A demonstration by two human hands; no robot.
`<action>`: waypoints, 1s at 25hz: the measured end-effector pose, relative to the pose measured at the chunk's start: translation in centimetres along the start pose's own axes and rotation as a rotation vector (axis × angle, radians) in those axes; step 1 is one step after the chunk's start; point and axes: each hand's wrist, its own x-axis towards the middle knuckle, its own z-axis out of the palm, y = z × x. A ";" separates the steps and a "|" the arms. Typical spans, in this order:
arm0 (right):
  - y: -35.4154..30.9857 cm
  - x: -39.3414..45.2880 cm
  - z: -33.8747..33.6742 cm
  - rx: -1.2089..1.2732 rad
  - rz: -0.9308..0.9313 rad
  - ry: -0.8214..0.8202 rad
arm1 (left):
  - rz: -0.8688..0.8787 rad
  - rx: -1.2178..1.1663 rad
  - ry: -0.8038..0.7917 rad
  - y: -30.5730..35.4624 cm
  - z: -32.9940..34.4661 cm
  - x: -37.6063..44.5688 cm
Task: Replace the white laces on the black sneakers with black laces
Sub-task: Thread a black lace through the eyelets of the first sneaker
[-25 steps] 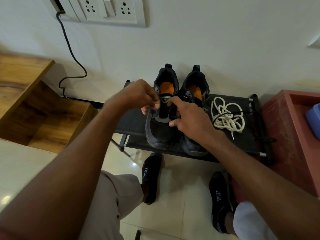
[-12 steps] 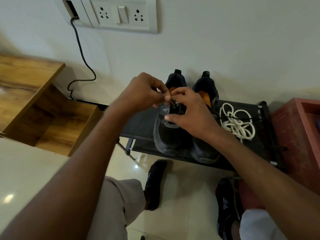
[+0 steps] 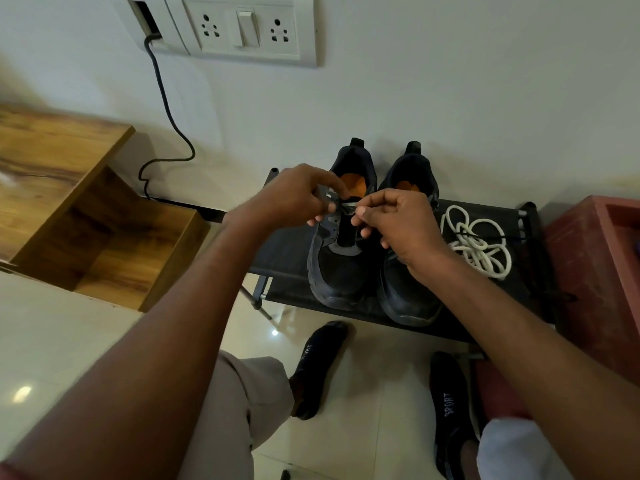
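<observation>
Nearest to you, your two forearms run up from the lower corners and meet over the left sneaker [image 3: 341, 258], which stands beside the right sneaker [image 3: 408, 271] on a low black rack [image 3: 284, 258], toes toward you, heels at the wall.

Progress, as judged from this view: the white laces [image 3: 476, 242] are out of both shoes and lie in a loose heap on the rack, just right of the right sneaker, so the removal half looks done. A thin black lace [image 3: 491, 236] appears to trail across that heap. The eyelets of the left sneaker that show look bare; how much black lace is threaded there you cannot tell. The right sneaker is mostly hidden by your wrist.

Pose: your left hand [image 3: 294, 199] is curled, fingers pinching the tongue tab of the left sneaker and lifting it. Your right hand [image 3: 398, 223] faces it, thumb and forefinger closed in a narrow pinch on something small at the top eyelets, probably a lace tip; the other fingers are loosely bent.

Beyond stands the wall with its socket plate [image 3: 242, 29].
</observation>
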 end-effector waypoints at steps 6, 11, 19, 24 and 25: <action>0.5 -0.1 0.3 -0.398 -0.183 -0.021 | -0.066 0.144 -0.277 -0.3 1.0 0.3; 0.8 -0.8 2.1 -0.730 -0.311 0.065 | -0.110 0.177 -0.324 -0.3 1.0 0.6; 1.6 -0.9 3.7 -0.829 -0.289 0.130 | -0.106 0.187 -0.320 -1.0 0.8 0.4; 1.4 -0.8 3.1 -0.969 -0.336 0.038 | -0.102 0.229 -0.292 -0.4 1.0 0.4; 1.2 -0.7 3.0 -0.998 -0.343 0.029 | -0.103 0.231 -0.289 -0.3 1.0 0.4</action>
